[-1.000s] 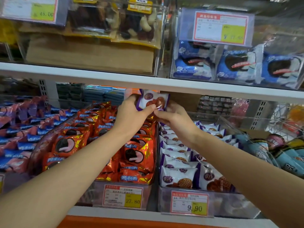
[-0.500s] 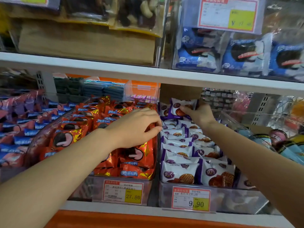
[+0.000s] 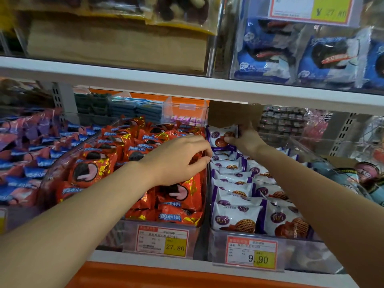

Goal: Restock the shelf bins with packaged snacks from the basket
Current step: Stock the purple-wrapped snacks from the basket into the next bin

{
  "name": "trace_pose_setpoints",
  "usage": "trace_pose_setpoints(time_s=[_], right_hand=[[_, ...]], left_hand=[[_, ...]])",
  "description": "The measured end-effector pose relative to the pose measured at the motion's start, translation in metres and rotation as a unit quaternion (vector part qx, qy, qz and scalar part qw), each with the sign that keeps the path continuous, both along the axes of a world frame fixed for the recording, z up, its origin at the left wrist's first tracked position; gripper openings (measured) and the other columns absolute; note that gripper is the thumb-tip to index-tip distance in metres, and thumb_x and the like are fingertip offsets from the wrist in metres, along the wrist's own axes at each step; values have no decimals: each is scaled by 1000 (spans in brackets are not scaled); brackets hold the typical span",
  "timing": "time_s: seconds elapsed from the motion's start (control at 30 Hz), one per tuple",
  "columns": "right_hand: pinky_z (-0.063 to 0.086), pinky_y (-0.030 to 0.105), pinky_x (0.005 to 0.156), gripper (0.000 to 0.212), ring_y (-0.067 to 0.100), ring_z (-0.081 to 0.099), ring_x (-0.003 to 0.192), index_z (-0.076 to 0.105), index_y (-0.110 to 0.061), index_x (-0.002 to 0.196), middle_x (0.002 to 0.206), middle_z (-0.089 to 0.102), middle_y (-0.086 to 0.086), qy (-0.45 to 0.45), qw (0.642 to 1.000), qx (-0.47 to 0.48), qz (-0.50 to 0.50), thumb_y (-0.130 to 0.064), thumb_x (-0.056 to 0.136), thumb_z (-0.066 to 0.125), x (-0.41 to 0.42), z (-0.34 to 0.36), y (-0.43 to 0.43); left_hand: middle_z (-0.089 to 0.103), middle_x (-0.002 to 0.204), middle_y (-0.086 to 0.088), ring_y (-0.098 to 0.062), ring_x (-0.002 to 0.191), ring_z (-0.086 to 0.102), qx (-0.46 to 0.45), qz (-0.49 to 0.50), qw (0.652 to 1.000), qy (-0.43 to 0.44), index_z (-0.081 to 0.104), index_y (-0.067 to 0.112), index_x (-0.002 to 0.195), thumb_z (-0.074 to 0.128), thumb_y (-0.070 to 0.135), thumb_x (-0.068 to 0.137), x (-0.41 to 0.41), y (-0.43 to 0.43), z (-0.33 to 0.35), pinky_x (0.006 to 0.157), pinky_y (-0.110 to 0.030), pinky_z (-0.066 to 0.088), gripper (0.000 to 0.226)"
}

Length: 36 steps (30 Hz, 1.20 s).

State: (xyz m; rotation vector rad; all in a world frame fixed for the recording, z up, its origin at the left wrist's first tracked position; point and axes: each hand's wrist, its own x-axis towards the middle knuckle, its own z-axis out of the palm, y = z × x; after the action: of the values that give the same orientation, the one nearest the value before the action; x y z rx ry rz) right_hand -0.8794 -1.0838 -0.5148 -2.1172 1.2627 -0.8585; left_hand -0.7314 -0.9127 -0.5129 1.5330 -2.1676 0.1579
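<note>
Standing at the back of the waffle bin (image 3: 311, 254), the purple-and-white waffle packet (image 3: 221, 135) is now pinched by the right hand (image 3: 247, 142) alone, with the thumb across its face and the fingers behind it. A second ago both hands held it together, higher up and over the line between the two bins. Since then the left hand (image 3: 178, 159) has let go and dropped to about 8 o'clock of the packet. Its grip is slack there, fingers loosely curled at the clear divider (image 3: 208, 183) and holding nothing. The right hand meanwhile carried the packet toward 12 o'clock, to the far end of the row. This packet looks all but placed: it probably needs only to be released against the row, and then another fetched from the basket, which is out of view.

Room is tight at the back. The upper shelf (image 3: 187, 86) hangs close over the right hand at 12 o'clock, and a cardboard panel (image 3: 232, 115) stands just behind the packet. The divider bounds the bin at 9 o'clock, with the bin of orange packets (image 3: 194, 238) beyond it, and a clear side wall (image 3: 311, 146) runs at 3 o'clock. The free way out looks to be toward 6 o'clock, low over the rows of packets and past the price tag (image 3: 251, 254).
</note>
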Motion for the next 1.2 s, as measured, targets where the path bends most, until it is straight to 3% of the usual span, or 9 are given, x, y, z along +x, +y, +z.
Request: trace_pose_setpoints(time_s=[0.27, 0.43, 0.6, 0.73, 0.83, 0.9, 0.97, 1.03, 1.2], right_hand=[[38, 36, 99, 65, 32, 43, 123, 34, -11, 136, 137, 37, 17, 130, 983, -126, -24, -24, 84, 70, 0, 2, 7], [40, 38, 96, 42, 31, 40, 123, 52, -19, 127, 133, 41, 12, 245, 924, -291, -44, -29, 88, 65, -4, 5, 22], [49, 39, 88, 34, 28, 54, 111, 52, -21, 133, 128, 50, 8, 261, 933, -247, 23, -19, 99, 46, -12, 4, 31], [45, 40, 97, 44, 27, 50, 120, 45, -22, 139, 137, 48, 9, 252, 943, -210, 48, -7, 98, 43, -28, -1, 42], [45, 40, 97, 41, 27, 51, 121, 43, -20, 140, 141, 46, 8, 223, 952, -203, 44, -11, 100, 41, -43, -1, 60], [49, 41, 90, 39, 28, 54, 116, 41, -20, 140, 138, 50, 7, 225, 946, -229, 39, -14, 101, 38, -53, 1, 77], [50, 41, 85, 40, 28, 56, 113, 38, -19, 140, 135, 53, 6, 249, 930, -268, 30, -13, 101, 38, -62, 1, 96], [48, 39, 85, 37, 29, 54, 113, 43, -15, 137, 128, 57, 9, 236, 913, -333, 29, -11, 100, 41, -70, -3, 114], [37, 29, 77, 27, 22, 49, 90, 59, -5, 107, 99, 60, 12, 118, 860, -493, 59, -17, 93, 40, -88, -21, 154]], left_hand=[[54, 112, 11, 1, 100, 45, 11, 10, 1000, -11, 59, 21, 113, 45, 27, 98, -2, 0, 2, 84, -18, 39, 22], [54, 114, 10, 0, 99, 44, 16, 13, 1000, -23, 58, 20, 115, 44, 27, 98, -3, 2, 4, 83, -18, 36, 22], [55, 114, 10, 1, 91, 44, 30, 22, 999, -37, 58, 22, 113, 40, 32, 100, -4, 2, 6, 77, -17, 34, 25], [56, 102, 10, -3, 90, 49, 44, 24, 999, 4, 60, 21, 104, 34, 39, 101, -7, 0, 8, 80, -22, 36, 31], [48, 83, 17, -4, 83, 47, 57, 24, 997, 35, 49, 34, 80, 29, 43, 100, -14, 4, 11, 79, -25, 33, 30], [48, 88, 17, -7, 90, 48, 53, 42, 998, -3, 53, 32, 87, 30, 43, 100, -21, 9, 14, 83, -26, 35, 29], [55, 110, 8, -11, 108, 50, -13, 82, 994, -74, 58, 23, 111, 38, 37, 100, -26, 13, 15, 96, -30, 35, 27], [56, 119, 2, -16, 116, 49, -127, 104, 981, -106, 57, 18, 118, 42, 28, 98, -35, 22, 13, 101, -31, 29, 27], [64, 94, -7, -25, 89, 58, -276, 78, 950, -122, 64, 9, 100, 44, 19, 87, -56, 62, -12, 84, -35, 34, 26]])
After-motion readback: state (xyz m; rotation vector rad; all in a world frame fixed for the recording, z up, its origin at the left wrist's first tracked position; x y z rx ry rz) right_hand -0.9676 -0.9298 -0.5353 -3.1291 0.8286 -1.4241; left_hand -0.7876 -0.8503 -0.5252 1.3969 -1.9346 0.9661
